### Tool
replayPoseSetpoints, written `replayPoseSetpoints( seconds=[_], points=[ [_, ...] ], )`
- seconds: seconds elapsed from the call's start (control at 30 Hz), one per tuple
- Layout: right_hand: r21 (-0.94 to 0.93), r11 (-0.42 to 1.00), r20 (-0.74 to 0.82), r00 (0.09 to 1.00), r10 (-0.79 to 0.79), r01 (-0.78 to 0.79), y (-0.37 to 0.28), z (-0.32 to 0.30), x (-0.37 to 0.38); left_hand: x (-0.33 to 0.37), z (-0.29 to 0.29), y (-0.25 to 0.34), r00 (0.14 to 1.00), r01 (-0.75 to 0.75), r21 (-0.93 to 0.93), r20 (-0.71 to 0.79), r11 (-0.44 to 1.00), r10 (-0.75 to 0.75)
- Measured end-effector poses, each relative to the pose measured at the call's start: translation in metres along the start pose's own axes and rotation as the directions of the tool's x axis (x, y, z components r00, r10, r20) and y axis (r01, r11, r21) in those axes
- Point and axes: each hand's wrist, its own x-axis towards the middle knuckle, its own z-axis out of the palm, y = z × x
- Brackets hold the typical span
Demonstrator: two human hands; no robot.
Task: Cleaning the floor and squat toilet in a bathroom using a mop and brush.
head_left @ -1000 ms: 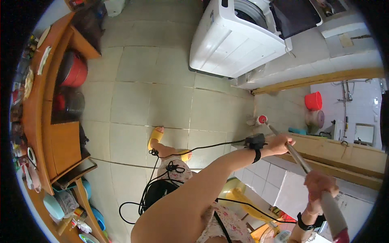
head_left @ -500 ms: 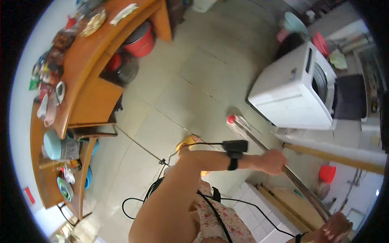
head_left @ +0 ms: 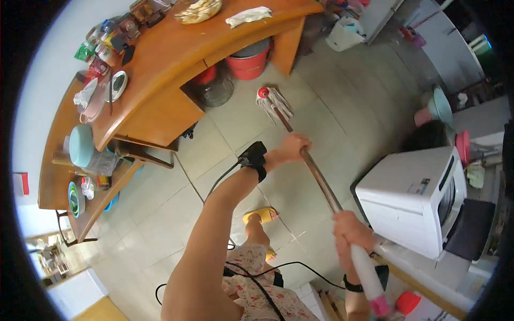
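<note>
A string mop (head_left: 274,107) with a red hub and off-white strands rests on the tiled floor, in front of the wooden desk. Its long brown handle (head_left: 319,179) slants toward me and ends in a white sleeve with a pink cap at the lower right. Around the middle of the handle my left hand (head_left: 295,147) is closed. My right hand (head_left: 353,231) wraps the handle lower down, where the brown shaft meets the white sleeve. Both wrists wear black straps, and a black box sits on the left one.
The wooden desk (head_left: 155,75) curves along the left, with red buckets (head_left: 249,64) and a large glass jar (head_left: 216,92) beneath it. A white washing machine (head_left: 401,192) stands at right. Black cables (head_left: 308,267) hang across my body. A white bin (head_left: 345,35) is at the back.
The mop head has swung from near the washing machine leftward and away, to the floor by the desk. Both hands moved with the handle, and the view has turned.
</note>
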Motion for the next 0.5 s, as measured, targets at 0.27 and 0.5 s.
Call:
replayPoseSetpoints(
  seconds=[0.27,0.5],
  points=[
    [0.094,0.981,0.065,0.983,-0.173,0.167,0.067,0.027,0.033,-0.001,0.010,-0.039,0.940,0.194,-0.077,-0.269,0.978,-0.208],
    [0.015,1.000,0.109,0.994,-0.007,0.006,0.023,-0.001,0.017,-0.021,0.028,0.007,0.890,0.229,-0.083,-0.386,0.970,-0.243]
  ],
)
